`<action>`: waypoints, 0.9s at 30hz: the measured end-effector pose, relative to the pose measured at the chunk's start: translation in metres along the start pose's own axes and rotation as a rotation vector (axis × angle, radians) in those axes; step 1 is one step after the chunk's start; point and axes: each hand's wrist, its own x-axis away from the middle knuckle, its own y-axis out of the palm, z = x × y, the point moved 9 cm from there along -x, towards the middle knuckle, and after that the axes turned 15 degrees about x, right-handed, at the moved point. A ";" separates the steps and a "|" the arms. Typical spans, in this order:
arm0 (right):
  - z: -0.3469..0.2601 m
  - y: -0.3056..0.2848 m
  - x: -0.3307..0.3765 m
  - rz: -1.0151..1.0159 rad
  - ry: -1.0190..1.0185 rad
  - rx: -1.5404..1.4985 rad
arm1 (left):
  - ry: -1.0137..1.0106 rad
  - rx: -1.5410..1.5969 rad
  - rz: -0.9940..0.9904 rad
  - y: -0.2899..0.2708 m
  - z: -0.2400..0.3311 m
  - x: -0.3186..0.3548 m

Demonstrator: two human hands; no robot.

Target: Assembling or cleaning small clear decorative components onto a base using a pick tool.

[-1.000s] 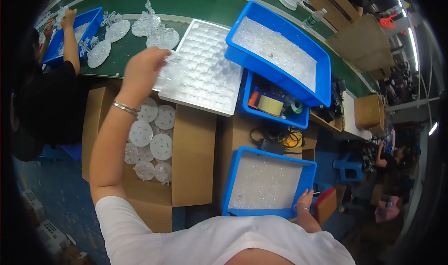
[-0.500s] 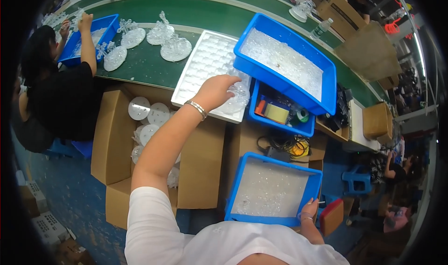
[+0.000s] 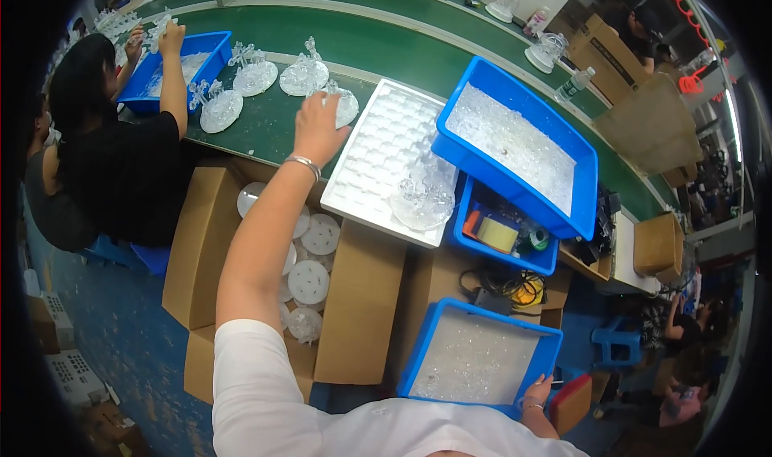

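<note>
My left hand [image 3: 319, 127] reaches over the green bench, its curved fingers at a clear plastic ornament [image 3: 347, 108] with a round base and its thumb apart. The fingers hide the ornament's upper part. A similar clear ornament [image 3: 425, 203] stands on the lower end of the white foam tray [image 3: 366, 155]. My right hand [image 3: 537, 394] is closed at the right rim of the near blue bin [image 3: 424, 340], which holds small clear bits. A thin pale stick-like thing shows beside its fingers; what it is I cannot make out.
Several clear ornaments [image 3: 256, 77] stand on the bench by a seated co-worker [image 3: 112, 143]. A large blue bin [image 3: 591, 191] of clear bits overlaps a lower bin with tape. Below sits an open carton [image 3: 366, 312] of round discs. A water bottle [image 3: 575, 84] stands behind.
My left hand has let go of the ornament on the foam tray and moved left to another one on the bench. My right hand stays at the near bin's rim. The view has shifted slightly.
</note>
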 end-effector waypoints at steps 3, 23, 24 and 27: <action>-0.005 -0.005 0.002 0.001 0.005 0.000 | -0.029 -0.162 -0.038 0.005 -0.029 -0.022; -0.013 -0.020 0.009 0.031 0.075 0.103 | 0.279 0.121 -0.111 -0.022 0.051 -0.032; -0.013 -0.020 0.009 0.028 0.074 0.095 | 0.277 0.145 -0.199 -0.008 0.060 -0.027; -0.015 -0.023 0.011 0.044 0.083 0.121 | 0.279 0.197 -0.308 0.016 0.086 -0.016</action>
